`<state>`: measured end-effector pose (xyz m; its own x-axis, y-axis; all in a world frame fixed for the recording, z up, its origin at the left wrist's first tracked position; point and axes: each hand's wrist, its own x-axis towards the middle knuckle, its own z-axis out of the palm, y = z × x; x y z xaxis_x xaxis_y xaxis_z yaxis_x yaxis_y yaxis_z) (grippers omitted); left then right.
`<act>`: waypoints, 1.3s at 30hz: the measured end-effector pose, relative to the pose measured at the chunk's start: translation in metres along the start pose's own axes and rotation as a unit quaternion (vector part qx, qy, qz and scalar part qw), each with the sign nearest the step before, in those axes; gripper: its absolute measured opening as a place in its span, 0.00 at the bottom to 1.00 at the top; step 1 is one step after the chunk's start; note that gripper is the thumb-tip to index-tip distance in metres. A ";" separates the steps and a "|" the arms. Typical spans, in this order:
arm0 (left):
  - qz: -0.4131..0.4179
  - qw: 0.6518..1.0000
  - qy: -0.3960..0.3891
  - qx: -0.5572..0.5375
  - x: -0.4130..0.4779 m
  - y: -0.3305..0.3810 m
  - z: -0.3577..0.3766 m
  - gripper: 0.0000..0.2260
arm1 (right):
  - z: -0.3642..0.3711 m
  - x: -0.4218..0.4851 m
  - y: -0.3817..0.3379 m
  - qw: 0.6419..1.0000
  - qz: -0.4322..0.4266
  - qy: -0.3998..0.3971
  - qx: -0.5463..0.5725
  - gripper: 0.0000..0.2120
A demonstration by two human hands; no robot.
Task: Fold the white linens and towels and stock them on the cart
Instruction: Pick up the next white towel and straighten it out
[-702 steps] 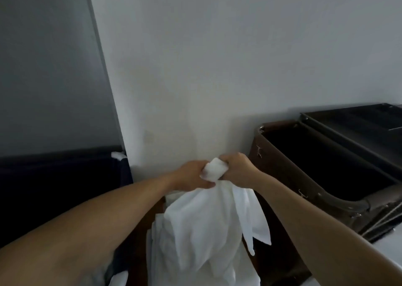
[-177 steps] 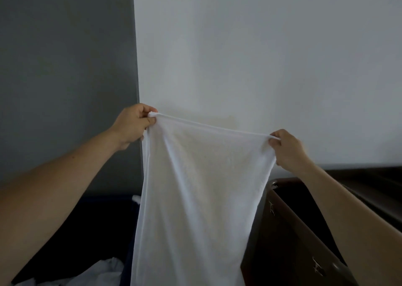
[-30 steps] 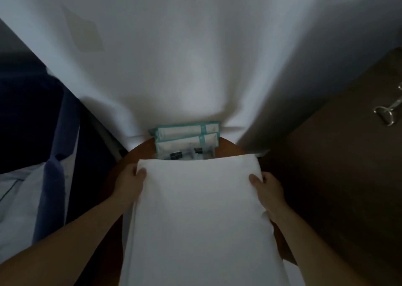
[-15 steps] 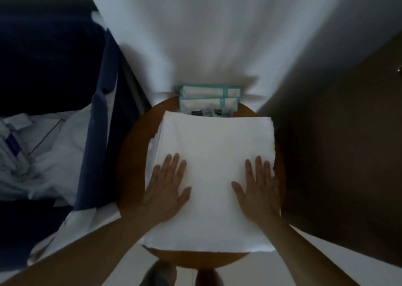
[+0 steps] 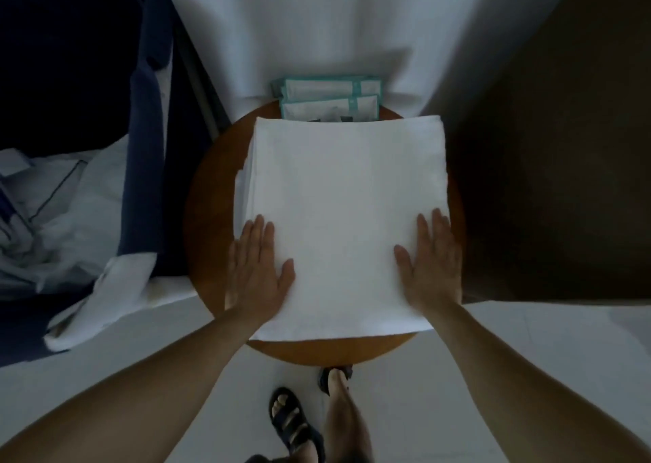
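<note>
While the hamper (image 5: 144, 181) holds laundry (image 5: 63, 216), left hand (image 5: 259, 269) and right hand (image 5: 431, 265) flatly press linen (image 5: 348, 188).

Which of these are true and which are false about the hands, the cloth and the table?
1. The left hand and right hand lie flat on the linen. True.
2. The linen lies on a square table. False: the table is round.
3. Teal packets sit at the linen's far edge. True.
4. The right hand pinches a packet. False: it presses the linen, fingers straight.
</note>
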<state>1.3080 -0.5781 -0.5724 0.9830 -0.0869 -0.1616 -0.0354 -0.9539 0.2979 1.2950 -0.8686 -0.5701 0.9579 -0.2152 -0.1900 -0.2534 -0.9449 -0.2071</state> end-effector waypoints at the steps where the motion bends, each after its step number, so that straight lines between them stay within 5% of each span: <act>1: -0.048 0.998 0.023 -0.020 -0.007 0.003 -0.007 0.33 | -0.006 -0.006 0.000 0.998 0.040 0.024 0.037 0.34; 4: -0.200 0.976 0.036 -0.081 -0.026 0.002 -0.024 0.28 | -0.021 -0.025 0.003 0.984 0.161 0.015 0.075 0.29; 8: -0.285 0.941 -0.049 -0.174 -0.042 -0.008 -0.034 0.24 | -0.030 -0.047 0.013 0.969 0.230 -0.052 0.076 0.28; 16: -0.284 0.887 -0.176 -0.318 -0.037 -0.023 -0.061 0.23 | -0.055 -0.050 0.017 0.956 0.245 -0.097 0.132 0.26; 18: -0.278 0.866 -0.166 -0.381 -0.036 -0.019 -0.072 0.16 | -0.063 -0.047 0.014 0.949 0.238 -0.087 0.190 0.23; 22: -0.300 0.817 -0.093 -0.484 -0.048 -0.017 -0.083 0.05 | -0.075 -0.050 0.019 0.877 0.246 -0.017 0.412 0.15; 26: -0.304 0.836 -0.086 -0.448 -0.079 -0.024 -0.053 0.04 | -0.051 -0.068 0.036 0.883 0.254 -0.025 0.395 0.11; 32: -0.378 0.807 -0.090 -0.445 -0.097 -0.023 -0.011 0.09 | -0.029 -0.071 0.038 0.890 0.272 -0.037 0.364 0.14; 35: -0.344 0.861 -0.057 -0.370 -0.086 -0.018 -0.020 0.10 | -0.029 -0.066 0.038 0.924 0.251 -0.033 0.288 0.31; 37: -0.296 0.933 0.013 -0.205 -0.076 -0.012 -0.025 0.17 | -0.028 -0.068 0.033 0.970 0.161 0.026 0.179 0.40; 39: -0.204 0.973 0.082 -0.068 -0.064 -0.001 -0.027 0.25 | -0.027 -0.067 0.025 0.996 0.039 0.047 0.066 0.39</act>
<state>1.2501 -0.5636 -0.5365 0.9265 0.3477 -0.1438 0.3763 -0.8518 0.3646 1.2280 -0.8843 -0.5367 0.9414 -0.3149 -0.1211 -0.3374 -0.8851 -0.3207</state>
